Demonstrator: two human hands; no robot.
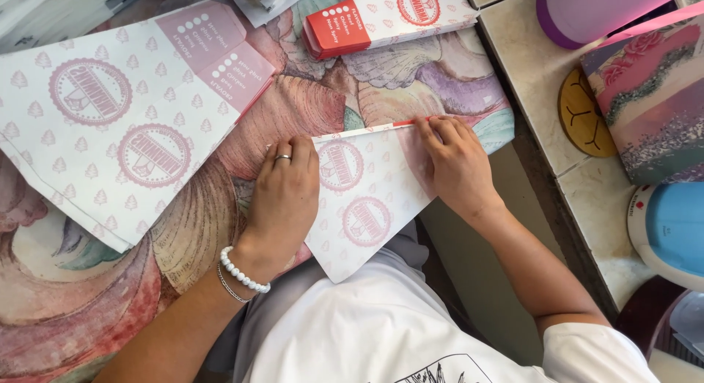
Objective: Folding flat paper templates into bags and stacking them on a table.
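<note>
A white paper sheet (367, 200) printed with pink round stamps lies at the near edge of the table, its lower corner hanging over my lap. My left hand (282, 196), wearing a ring and a white bead bracelet, presses flat on the sheet's left part. My right hand (455, 163) presses its fingertips along the sheet's folded top edge, where a thin red strip shows. Neither hand grips anything; both lie on the paper.
A stack of the same printed sheets (117, 119) lies to the left on the floral tablecloth (308, 104). A folded red-ended carton (389, 16) sits at the back. To the right, a tiled counter (528, 68) holds a purple container (594, 9), a wooden coaster (579, 115) and a blue-and-white appliance (671, 229).
</note>
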